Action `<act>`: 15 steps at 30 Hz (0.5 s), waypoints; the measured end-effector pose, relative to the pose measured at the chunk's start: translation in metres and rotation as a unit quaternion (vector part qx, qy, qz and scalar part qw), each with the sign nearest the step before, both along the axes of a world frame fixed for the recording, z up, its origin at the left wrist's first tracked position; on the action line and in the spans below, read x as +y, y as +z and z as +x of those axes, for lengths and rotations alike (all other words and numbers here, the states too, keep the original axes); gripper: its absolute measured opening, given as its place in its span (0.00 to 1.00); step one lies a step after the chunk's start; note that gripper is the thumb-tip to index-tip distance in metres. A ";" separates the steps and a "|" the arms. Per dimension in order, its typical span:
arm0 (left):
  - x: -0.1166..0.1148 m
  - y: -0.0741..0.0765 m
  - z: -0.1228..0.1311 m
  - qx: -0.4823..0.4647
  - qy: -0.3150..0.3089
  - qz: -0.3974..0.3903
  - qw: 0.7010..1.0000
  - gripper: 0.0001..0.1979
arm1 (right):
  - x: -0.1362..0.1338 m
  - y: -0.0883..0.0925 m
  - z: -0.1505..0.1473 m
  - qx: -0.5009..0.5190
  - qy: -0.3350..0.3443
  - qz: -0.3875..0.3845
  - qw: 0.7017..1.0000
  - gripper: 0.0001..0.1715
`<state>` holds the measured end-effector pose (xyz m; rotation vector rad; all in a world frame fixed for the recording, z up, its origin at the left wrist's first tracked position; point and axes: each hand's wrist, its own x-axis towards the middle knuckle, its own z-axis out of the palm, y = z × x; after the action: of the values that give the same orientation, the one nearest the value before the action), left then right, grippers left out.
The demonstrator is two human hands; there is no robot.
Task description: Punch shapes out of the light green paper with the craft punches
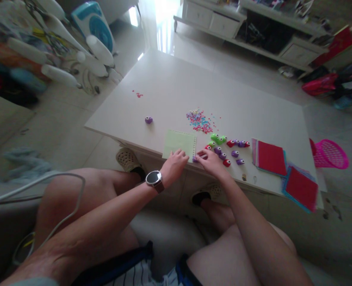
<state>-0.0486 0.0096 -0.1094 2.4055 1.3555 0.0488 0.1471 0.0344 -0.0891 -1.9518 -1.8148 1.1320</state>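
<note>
A light green sheet of paper (178,140) lies at the table's near edge, with small holes along its top and right edges. My left hand (176,163) rests on its lower part, fingers bent and pressing it down. At the sheet's lower right corner, my right hand (209,162) closes its thumb and fingers on a small purple paper punch (194,159), partly hidden by the fingers. Just beyond that hand stand several similar punches with eye-like white spots: green ones (218,138), red ones (226,163) and purple ones (235,153).
A pile of coloured confetti (200,121) lies beyond the sheet. One purple punch (148,120) stands apart to the left, near a few red bits (139,95). Stacks of coloured paper (271,158) lie on the right, with a pink basket (332,154) beyond the table's edge.
</note>
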 end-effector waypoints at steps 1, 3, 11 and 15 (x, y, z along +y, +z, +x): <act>0.000 0.001 0.000 0.004 -0.003 0.002 1.000 0.14 | 0.001 -0.001 0.000 0.006 -0.008 -0.015 1.000 0.03; -0.001 0.002 0.000 0.009 -0.007 0.004 1.000 0.14 | 0.002 -0.002 0.001 0.014 -0.014 -0.034 0.999 0.02; -0.001 0.009 0.001 0.016 -0.006 -0.016 1.000 0.15 | 0.004 -0.002 0.002 0.013 -0.025 -0.043 0.999 0.02; 0.000 0.009 0.000 0.014 -0.010 -0.025 1.000 0.14 | 0.002 0.004 -0.002 0.010 -0.027 -0.042 0.999 0.02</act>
<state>-0.0486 0.0098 -0.1003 2.3856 1.3281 -0.0238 0.1455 0.0362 -0.0856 -2.0148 -1.7206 1.2248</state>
